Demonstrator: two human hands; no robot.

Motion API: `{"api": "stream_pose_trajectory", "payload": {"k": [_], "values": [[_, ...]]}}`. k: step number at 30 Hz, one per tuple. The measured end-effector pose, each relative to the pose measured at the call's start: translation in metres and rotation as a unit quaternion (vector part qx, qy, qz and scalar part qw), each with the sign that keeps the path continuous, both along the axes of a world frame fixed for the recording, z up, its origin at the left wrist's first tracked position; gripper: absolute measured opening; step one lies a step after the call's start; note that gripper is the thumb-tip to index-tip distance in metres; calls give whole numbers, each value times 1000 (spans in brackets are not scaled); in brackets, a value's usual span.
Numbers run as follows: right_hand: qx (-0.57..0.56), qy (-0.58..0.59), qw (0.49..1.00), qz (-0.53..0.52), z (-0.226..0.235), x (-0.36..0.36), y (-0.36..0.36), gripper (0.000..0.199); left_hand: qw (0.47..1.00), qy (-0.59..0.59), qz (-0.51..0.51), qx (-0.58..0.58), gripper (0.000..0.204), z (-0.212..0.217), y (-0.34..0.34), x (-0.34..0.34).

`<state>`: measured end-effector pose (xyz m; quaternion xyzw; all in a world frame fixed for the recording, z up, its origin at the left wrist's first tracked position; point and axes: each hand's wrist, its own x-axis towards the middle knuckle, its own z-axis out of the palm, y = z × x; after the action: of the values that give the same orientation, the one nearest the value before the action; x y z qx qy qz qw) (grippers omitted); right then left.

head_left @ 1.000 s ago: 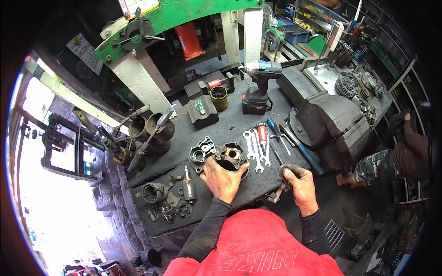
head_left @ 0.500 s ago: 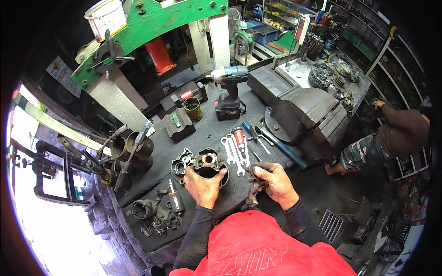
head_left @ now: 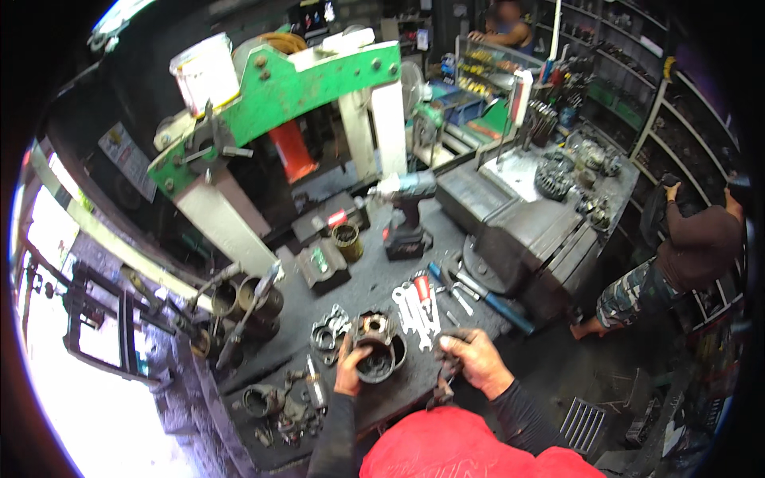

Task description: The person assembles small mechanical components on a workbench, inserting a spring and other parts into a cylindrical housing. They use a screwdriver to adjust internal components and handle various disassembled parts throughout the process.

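Note:
My left hand grips a round, dark metal motor housing at its left rim, thumb at the opening. The housing stands on the dark workbench near its front edge, its hollow showing. To the right, my right hand is closed on a dark, greasy piece that hangs below the fingers. Its kind is not clear. Beside the housing lies a grey cast metal cover. Several combination wrenches and a red-handled tool lie beyond my right hand.
A cordless impact wrench stands near a big bench vise. Left on the bench are an armature and other motor parts. A green press frame rises behind. One person bends at right; another is at the back.
The view has tilted up and shifted, so the bench sits lower in the picture. My left hand has moved from the housing's near side to its left rim. The right keeps its hold.

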<state>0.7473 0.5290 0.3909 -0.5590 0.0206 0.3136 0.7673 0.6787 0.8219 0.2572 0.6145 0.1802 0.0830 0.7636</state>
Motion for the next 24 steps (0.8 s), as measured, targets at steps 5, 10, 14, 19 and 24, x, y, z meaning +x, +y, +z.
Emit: {"api": "stream_pose_trajectory", "payload": {"k": [5,10,14,19,24], "values": [[-71,-25,997,17,-18,7,27,29,987,-38,84,-129,44,-23,-18,-9],[-53,-48,997,-8,-49,20,50,26,957,-122,189,184,39,-24,-52,-21],[-80,-64,995,-2,-70,26,44,25,968,-65,242,0,56,5,-66,-25],[-108,-73,991,4,-78,23,33,33,992,-42,118,14,70,46,-49,-26],[-43,-19,999,2,-69,16,16,34,1000,-15,3,-5,53,44,-13,-4]]}}
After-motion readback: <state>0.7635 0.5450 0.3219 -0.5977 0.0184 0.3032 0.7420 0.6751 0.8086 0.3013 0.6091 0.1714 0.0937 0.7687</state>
